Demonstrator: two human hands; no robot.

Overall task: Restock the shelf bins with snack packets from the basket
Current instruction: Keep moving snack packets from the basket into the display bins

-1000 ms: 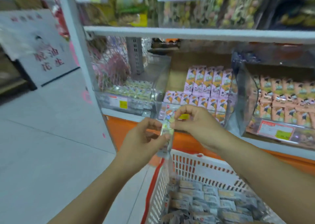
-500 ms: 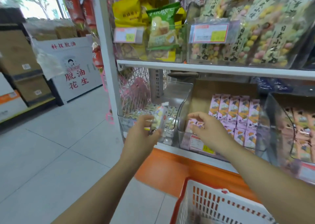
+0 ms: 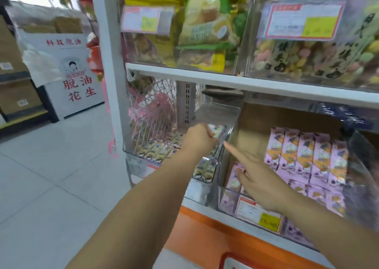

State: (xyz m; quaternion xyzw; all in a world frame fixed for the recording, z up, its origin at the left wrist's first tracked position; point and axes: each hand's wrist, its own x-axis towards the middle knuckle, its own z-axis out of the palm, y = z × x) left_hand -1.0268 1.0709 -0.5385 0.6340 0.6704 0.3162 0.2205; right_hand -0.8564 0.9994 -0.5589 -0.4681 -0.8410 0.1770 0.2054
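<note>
My left hand (image 3: 198, 138) reaches into the clear left shelf bin (image 3: 133, 162) and grips a small pale snack packet (image 3: 217, 131) above the rows of like packets (image 3: 155, 150) lying on the bin's floor. My right hand (image 3: 258, 180) hovers in front of the neighbouring clear bin (image 3: 223, 195), its forefinger stretched toward the wall between the two bins; it holds nothing. That bin holds upright pink and orange packets (image 3: 307, 154). Only the red rim of the basket (image 3: 229, 257) shows at the bottom edge.
A white shelf board (image 3: 225, 80) runs above the bins, with large snack bags (image 3: 205, 22) and price tags on it. The white shelf upright (image 3: 108, 63) stands left. An orange base panel (image 3: 205, 234) is below. Tiled floor, a white sign and cardboard boxes lie to the left.
My left hand has carried the packet forward and into the left bin. My right hand let go earlier and now points with one finger. The view has tilted up, so the basket is nearly out of sight.
</note>
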